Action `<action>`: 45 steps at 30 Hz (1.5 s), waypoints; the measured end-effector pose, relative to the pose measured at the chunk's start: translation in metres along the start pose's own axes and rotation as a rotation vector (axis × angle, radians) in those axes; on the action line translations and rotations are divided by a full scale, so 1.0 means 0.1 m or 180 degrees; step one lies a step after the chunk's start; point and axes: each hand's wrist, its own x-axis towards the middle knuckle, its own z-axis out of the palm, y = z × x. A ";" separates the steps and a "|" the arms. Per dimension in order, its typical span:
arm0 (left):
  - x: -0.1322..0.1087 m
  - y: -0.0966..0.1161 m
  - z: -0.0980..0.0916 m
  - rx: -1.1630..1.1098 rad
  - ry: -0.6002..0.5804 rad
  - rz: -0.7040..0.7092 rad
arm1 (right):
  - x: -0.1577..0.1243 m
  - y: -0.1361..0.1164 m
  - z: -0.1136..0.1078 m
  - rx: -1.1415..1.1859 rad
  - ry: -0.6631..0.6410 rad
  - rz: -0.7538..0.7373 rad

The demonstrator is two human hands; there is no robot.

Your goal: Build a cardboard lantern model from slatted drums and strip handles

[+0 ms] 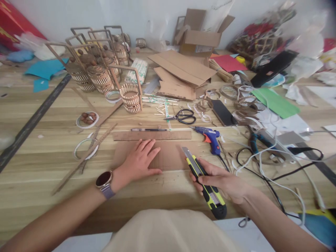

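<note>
My left hand [141,159] lies flat with its fingers spread on a brown piece of cardboard [170,155]. In my right hand [217,178] is a yellow-and-black utility knife [206,185], its blade out and pointing up and to the left, near the right end of the cardboard. Just beyond the cardboard runs a narrow cardboard strip [157,135]. Along the strip's far edge rests a dark pen [148,130]. To the right of these lies a blue glue gun [210,138].
Scissors [183,116], a black phone [223,112] and tangled cables [262,161] lie beyond and to the right. Several small wooden baskets [99,77] stand at the back left. Tape rolls [86,148], cardboard sheets [183,66] and an open box [201,38] are also on the table.
</note>
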 end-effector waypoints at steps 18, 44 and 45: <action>-0.08 -0.16 -0.04 -0.0355 -0.0065 0.0131 | 0.17 -0.14 0.16 -0.2143 -0.0093 0.0199; 0.09 -0.08 0.00 0.0042 0.0342 -0.0508 | 0.71 -0.37 0.84 -0.7052 -0.0316 -0.0153; 0.09 -0.08 0.00 0.0046 0.0338 -0.0512 | 0.71 -0.37 0.84 -0.7093 -0.0319 -0.0163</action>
